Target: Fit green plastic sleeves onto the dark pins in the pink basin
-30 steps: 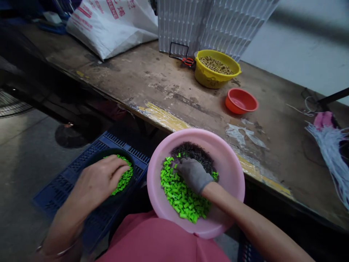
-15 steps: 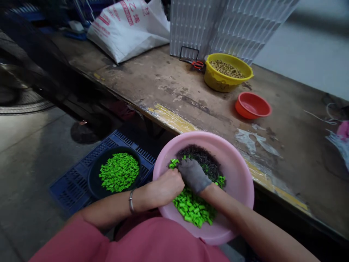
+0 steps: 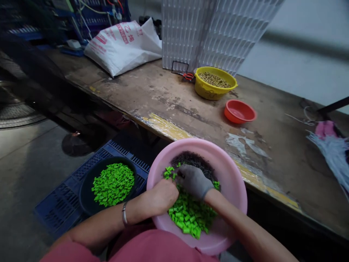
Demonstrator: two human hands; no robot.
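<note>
Pink basin (image 3: 231, 182) | left hand (image 3: 163, 195), right hand (image 3: 195, 180) inside | grips unclear (curled)

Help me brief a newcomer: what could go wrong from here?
The pink basin holds loose green pieces; a bump might spill some. Dark bits lie right beside those pieces and could get picked up with them. The left forearm passes near the dark bowl of similar pieces and might knock it.
</note>
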